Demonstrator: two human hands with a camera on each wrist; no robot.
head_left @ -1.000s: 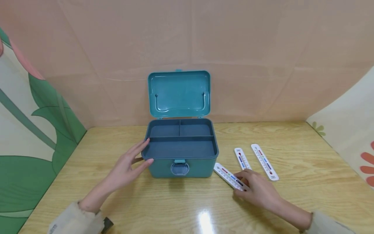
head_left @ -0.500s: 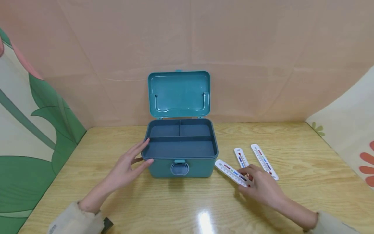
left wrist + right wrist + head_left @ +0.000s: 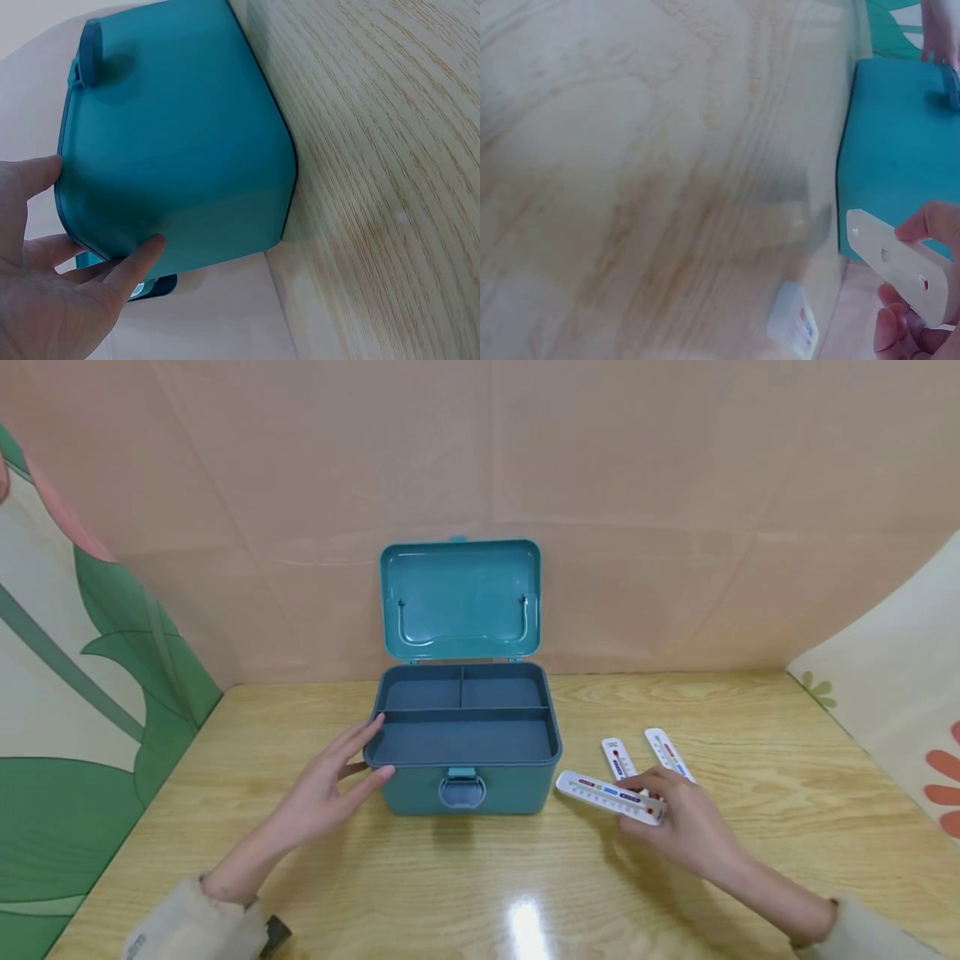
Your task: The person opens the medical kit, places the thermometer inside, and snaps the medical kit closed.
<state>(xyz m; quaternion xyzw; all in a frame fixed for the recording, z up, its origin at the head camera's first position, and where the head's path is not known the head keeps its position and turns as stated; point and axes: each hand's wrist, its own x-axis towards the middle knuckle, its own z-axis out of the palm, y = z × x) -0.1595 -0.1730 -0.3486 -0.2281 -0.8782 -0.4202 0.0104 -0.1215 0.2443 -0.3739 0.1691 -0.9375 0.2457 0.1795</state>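
Note:
A teal storage box (image 3: 416, 792) stands on the table with its lid (image 3: 461, 593) raised and a divided dark blue tray (image 3: 457, 739) inside its top. My left hand (image 3: 322, 793) touches the box's left front corner with extended fingers; in the left wrist view the thumb and fingers lie on the teal wall (image 3: 180, 150). To the right of the box, my right hand (image 3: 686, 827) pinches a white thermometer (image 3: 600, 795) by its right end, its printed face up. The right wrist view shows the back of this thermometer (image 3: 885, 255). Behind that hand lie two more thermometers, one nearer (image 3: 617, 756) and one farther right (image 3: 666, 750), both partly hidden.
The wooden table (image 3: 465, 893) ends at a pinkish cloth backdrop (image 3: 675, 527). Printed leaf cloth (image 3: 45, 827) borders the left side, and flower-patterned cloth (image 3: 915, 693) the right. A small dark object (image 3: 276, 935) shows beside the left sleeve.
My right hand has raised the thermometer a little and turned it nearer to level, shifting right and now covering part of the far-right thermometer. The left hand stays put.

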